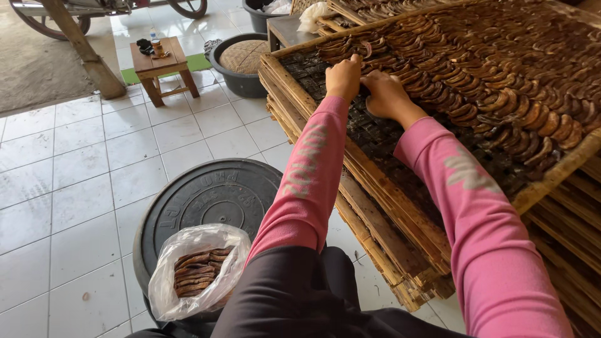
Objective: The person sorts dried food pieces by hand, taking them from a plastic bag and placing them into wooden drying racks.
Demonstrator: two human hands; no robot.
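Banana slices [451, 69] | rows overlapping along bamboo tray [557, 172] | left hand [343, 76], right hand [383, 94] fingers curled on slices, grip unclear

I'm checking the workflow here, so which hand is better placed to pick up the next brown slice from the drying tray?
Probably the left hand: its fingertips rest at the edge of the brown slices on the bamboo tray. The right hand lies curled on bare mesh just short of them.

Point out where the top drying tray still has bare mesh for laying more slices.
Bare mesh runs along the drying tray's near edge, between the bamboo frame and the rows of brown slices, below both hands. Beyond the hands, slices overlap tightly with no gaps.
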